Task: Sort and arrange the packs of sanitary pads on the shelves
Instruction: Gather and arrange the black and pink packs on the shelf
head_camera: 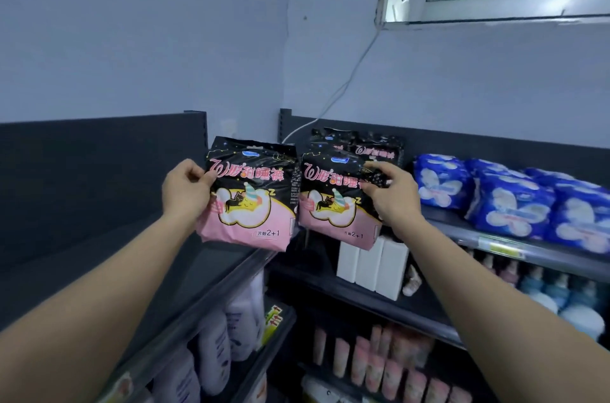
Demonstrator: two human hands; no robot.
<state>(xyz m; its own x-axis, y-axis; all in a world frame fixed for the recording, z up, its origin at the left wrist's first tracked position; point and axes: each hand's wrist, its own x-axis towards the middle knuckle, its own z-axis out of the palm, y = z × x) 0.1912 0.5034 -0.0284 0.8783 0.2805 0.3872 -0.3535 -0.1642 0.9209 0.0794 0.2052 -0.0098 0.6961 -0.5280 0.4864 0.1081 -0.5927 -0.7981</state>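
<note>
Pale wall (148, 39) corner above dark shelves. The left hand (186, 191) grips the left pack (251, 204) by its 9 o'clock edge. The right hand (392, 201) pinches the right pack (330, 204) by its 3 o'clock edge. Both packs are held upright, side by side. Blue packs (515, 201) lie on the shelf (455, 227) at 3 o'clock.

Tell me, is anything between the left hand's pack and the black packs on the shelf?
Yes: the right hand grips a second pack in front of the shelved black packs, between them and the first pack in the left hand.
</note>
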